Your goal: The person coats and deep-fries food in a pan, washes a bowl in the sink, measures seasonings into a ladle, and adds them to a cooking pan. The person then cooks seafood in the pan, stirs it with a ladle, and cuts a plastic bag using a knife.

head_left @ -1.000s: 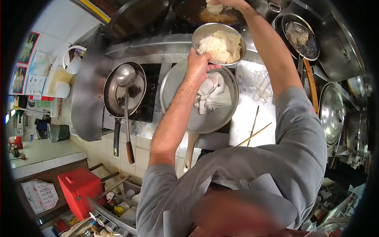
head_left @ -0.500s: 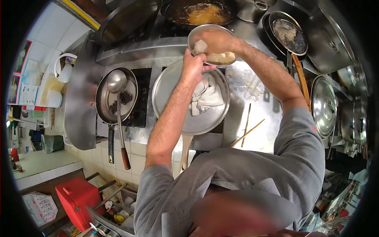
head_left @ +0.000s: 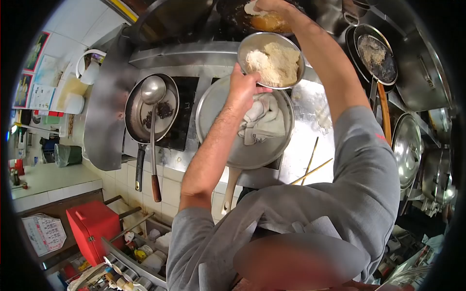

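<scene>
Steel kitchen worktop (head_left: pixel 307 145), round metal bowl (head_left: pixel 258 42), pale, clumpy, crumbly-looking mixture (head_left: pixel 277 64) inside

Ladle (head_left: pixel 153 89): rests in frying pan (head_left: pixel 137 109). Cloth (head_left: pixel 268 125): lies crumpled in wide pan (head_left: pixel 209 109). Chopsticks (head_left: pixel 305 175): two, lie crossed. Red box (head_left: pixel 92 225). Calendar (head_left: pixel 44 234).

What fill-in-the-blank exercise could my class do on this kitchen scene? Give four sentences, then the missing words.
1. The left hand holds a metal ____ of pale crumbs.
2. The hand over the dark wok is the person's ____ hand.
3. Resting in the black-handled pan is a long-handled ____.
4. The thin sticks crossing on the steel counter number ____.

Missing words: bowl; right; ladle; two.
</scene>
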Available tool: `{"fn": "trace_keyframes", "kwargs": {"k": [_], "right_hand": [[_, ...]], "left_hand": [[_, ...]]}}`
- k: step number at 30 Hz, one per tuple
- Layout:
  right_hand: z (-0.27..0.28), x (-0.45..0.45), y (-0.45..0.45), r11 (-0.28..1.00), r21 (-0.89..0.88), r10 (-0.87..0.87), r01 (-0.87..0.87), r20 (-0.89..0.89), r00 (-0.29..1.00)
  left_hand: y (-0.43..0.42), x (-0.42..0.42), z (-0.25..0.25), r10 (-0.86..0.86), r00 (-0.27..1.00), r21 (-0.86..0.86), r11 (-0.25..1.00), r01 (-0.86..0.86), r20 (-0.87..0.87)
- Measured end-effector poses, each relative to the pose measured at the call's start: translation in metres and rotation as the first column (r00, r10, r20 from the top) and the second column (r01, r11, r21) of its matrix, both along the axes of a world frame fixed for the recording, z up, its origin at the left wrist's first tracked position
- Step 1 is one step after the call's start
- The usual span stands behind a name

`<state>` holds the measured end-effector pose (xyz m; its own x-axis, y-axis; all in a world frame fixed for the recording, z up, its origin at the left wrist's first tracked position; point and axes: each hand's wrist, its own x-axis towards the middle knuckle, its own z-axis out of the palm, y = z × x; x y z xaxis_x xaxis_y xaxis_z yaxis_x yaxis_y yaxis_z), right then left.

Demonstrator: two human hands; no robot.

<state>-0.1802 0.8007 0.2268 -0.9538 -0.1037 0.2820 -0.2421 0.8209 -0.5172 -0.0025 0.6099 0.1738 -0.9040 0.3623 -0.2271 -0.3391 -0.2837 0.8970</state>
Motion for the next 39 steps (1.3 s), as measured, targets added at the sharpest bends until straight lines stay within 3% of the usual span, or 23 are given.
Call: {"fn": "trace_keyframes", "kwargs": {"k": [3, 5, 6, 7, 8, 10, 11, 14, 16, 17, 20, 21, 24, 25, 27, 29, 30, 32, 35, 37, 39], "right_hand": [[-0.026, -0.022, 0.002, 0.985, 0.111, -0.118, 0.130, -0.111, 0.987], [-0.006, 0.009, -0.008, 0.988, 0.152, 0.068, -0.033, -0.229, 0.971], [0.031, 0.063, -0.028, 0.946, 0.256, 0.194, -0.198, 0.044, 0.980], [-0.009, 0.051, -0.019, 0.966, 0.099, 0.238, -0.238, 0.013, 0.971], [0.007, 0.092, -0.039, 0.938, 0.256, 0.176, -0.233, 0.229, 0.958], [-0.015, 0.112, -0.049, 0.903, 0.381, 0.057, -0.199, 0.353, 0.934], [-0.032, 0.111, -0.046, 0.886, 0.407, 0.119, -0.221, 0.262, 0.958], [-0.023, 0.144, -0.059, 0.906, 0.409, 0.013, -0.110, 0.233, 0.972], [-0.028, 0.148, -0.062, 0.986, 0.165, -0.024, -0.010, 0.200, 0.980], [-0.030, 0.147, -0.064, 0.985, 0.173, -0.024, -0.009, 0.192, 0.981], [-0.035, 0.142, -0.067, 0.993, -0.116, -0.002, 0.020, 0.150, 0.989], [-0.034, 0.139, -0.066, 0.993, -0.113, 0.000, 0.017, 0.143, 0.990], [-0.022, 0.129, -0.060, 0.936, -0.350, 0.032, 0.049, 0.220, 0.975], [-0.008, 0.125, -0.055, 0.935, -0.352, 0.039, 0.040, 0.213, 0.976], [0.014, 0.108, -0.040, 0.854, -0.521, 0.107, -0.013, 0.152, 0.982], [0.017, 0.043, -0.013, 0.921, -0.386, 0.019, -0.054, -0.094, 0.995], [0.010, 0.021, -0.005, 0.917, -0.394, 0.026, -0.059, -0.089, 0.996], [-0.009, -0.017, 0.009, 0.998, -0.053, -0.031, 0.021, -0.191, 0.981], [-0.055, -0.063, 0.036, 0.997, 0.050, -0.050, 0.061, -0.194, 0.980], [-0.032, -0.028, 0.016, 0.986, 0.103, -0.117, 0.132, -0.142, 0.983], [-0.003, 0.018, -0.006, 0.975, 0.112, 0.196, -0.194, -0.008, 0.981]], "left_hand": [[-0.002, -0.004, -0.006, 0.003, 1.000, -0.017, 1.000, -0.003, -0.003], [-0.003, -0.003, -0.005, 0.041, 0.999, 0.000, 0.999, -0.041, 0.009], [-0.002, -0.003, -0.005, 0.043, 0.999, 0.007, 0.999, -0.043, 0.011], [-0.001, -0.004, -0.005, 0.043, 0.999, -0.004, 0.999, -0.043, 0.001], [-0.001, -0.004, -0.004, 0.041, 0.999, -0.015, 0.999, -0.041, -0.011], [0.001, 0.001, -0.005, 0.013, 0.999, -0.007, 1.000, -0.013, -0.036], [0.004, 0.002, -0.002, -0.012, 0.997, -0.003, 1.000, 0.012, -0.072], [0.009, 0.010, 0.006, -0.015, 0.997, 0.013, 1.000, 0.016, -0.077], [0.011, 0.012, 0.002, 0.006, 0.998, 0.026, 1.000, -0.005, -0.057], [0.011, 0.013, 0.003, 0.007, 0.998, 0.034, 0.999, -0.005, -0.065], [0.010, 0.011, 0.004, 0.017, 0.999, 0.018, 1.000, -0.016, -0.049], [0.009, 0.010, 0.004, 0.013, 0.998, 0.026, 1.000, -0.011, -0.065], [0.005, 0.008, 0.007, 0.029, 0.997, 0.044, 0.999, -0.026, -0.078], [0.003, 0.009, 0.008, 0.042, 0.997, 0.052, 0.998, -0.038, -0.066], [0.000, 0.006, 0.007, 0.030, 0.997, 0.032, 0.999, -0.027, -0.077], [-0.003, 0.005, 0.005, 0.057, 0.998, 0.038, 0.998, -0.056, -0.037], [-0.005, 0.005, 0.006, 0.049, 0.999, 0.031, 0.998, -0.048, -0.024], [-0.008, 0.003, 0.002, 0.047, 0.999, 0.015, 0.999, -0.047, 0.004], [-0.009, 0.001, -0.005, 0.042, 0.999, 0.012, 0.999, -0.042, 0.025], [-0.011, -0.001, -0.007, 0.045, 0.999, 0.016, 0.999, -0.045, 0.016], [-0.011, -0.001, -0.008, 0.060, 0.998, 0.020, 0.998, -0.061, 0.030]]}}
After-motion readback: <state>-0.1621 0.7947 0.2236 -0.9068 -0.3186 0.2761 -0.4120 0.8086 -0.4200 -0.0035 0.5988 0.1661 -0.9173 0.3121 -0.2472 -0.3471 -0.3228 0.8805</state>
